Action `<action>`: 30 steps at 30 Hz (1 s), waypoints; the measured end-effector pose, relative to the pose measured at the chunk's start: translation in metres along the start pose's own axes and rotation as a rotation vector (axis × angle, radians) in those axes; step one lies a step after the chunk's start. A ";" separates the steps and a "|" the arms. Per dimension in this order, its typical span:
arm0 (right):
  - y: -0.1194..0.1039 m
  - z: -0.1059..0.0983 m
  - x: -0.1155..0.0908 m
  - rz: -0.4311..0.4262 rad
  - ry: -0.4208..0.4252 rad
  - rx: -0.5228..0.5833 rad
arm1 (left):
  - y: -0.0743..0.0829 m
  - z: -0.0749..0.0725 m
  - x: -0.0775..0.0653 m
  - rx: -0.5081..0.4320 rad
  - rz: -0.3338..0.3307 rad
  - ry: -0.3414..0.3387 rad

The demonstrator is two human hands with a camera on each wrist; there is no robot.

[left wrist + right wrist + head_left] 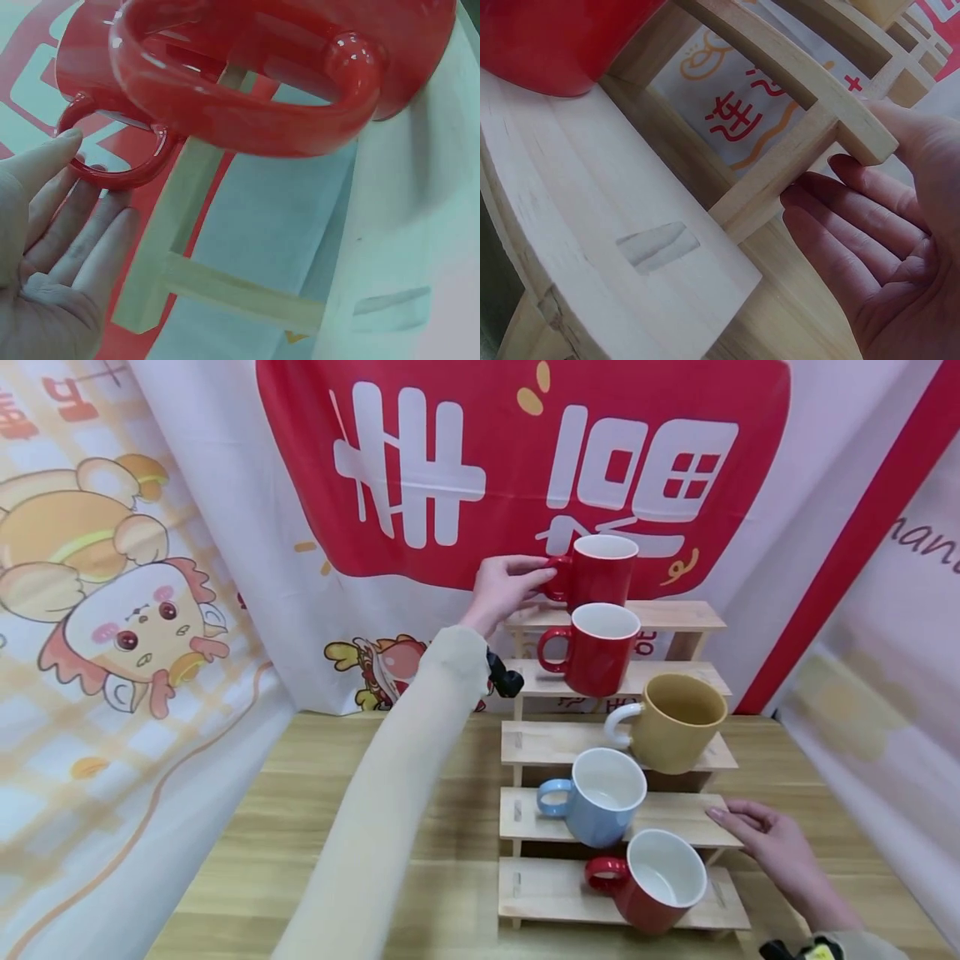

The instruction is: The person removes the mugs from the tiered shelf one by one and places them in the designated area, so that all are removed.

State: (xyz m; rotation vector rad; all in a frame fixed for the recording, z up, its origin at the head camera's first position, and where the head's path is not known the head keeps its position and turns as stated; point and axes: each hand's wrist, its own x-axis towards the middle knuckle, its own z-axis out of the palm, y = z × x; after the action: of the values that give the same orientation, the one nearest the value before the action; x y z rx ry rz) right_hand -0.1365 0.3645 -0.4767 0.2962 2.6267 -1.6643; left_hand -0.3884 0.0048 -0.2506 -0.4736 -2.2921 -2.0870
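My left hand [504, 583] pinches the handle of a red mug [604, 575] on the top step of a wooden stepped rack [555, 732]. In the left wrist view, thumb and fingertips meet at that mug's handle [124, 178]. A second red mug [597, 652] stands one step lower. My right hand [772, 852] grips the right end of the second step from the bottom, thumb above and fingers beneath. Also on the rack are a yellow mug [675, 727], a light blue mug [600, 802] and, on the lowest step, a red mug with a white inside [656, 885].
The rack stands on a wood-grain table [300, 852]. Behind it hangs a red and white printed cloth [510, 468]. Printed cloth walls [217, 827] close off the left and right sides.
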 end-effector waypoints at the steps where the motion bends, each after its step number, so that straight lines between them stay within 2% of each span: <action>1: -0.001 -0.001 0.000 -0.003 0.000 -0.004 | 0.001 -0.001 0.000 0.001 0.005 -0.008; 8: -0.004 -0.005 0.005 0.007 -0.012 -0.011 | 0.012 0.005 -0.001 0.030 0.012 -0.017; 13: -0.001 -0.004 0.003 -0.004 -0.020 0.006 | 0.008 0.016 -0.003 0.014 0.007 0.009; 16: 0.002 -0.002 0.000 -0.018 -0.017 0.024 | 0.003 0.019 -0.003 -0.014 0.006 0.023; 20: 0.003 0.000 -0.003 -0.018 -0.004 0.029 | 0.001 0.019 -0.005 -0.103 -0.014 0.021; 23: 0.003 -0.001 -0.004 -0.002 0.004 0.015 | 0.006 0.018 -0.009 -0.153 -0.030 0.000; 27: 0.002 -0.001 -0.003 0.013 0.003 0.007 | 0.014 0.014 -0.016 -0.174 -0.042 -0.032; 30: 0.003 -0.001 -0.002 0.012 0.000 0.004 | 0.011 0.010 -0.013 -0.206 -0.032 -0.041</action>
State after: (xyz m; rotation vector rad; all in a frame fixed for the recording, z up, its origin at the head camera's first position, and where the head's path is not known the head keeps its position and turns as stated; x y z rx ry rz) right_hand -0.1341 0.3660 -0.4785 0.3115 2.6165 -1.6665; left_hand -0.3710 0.0127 -0.2434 -0.4911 -2.1279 -2.3634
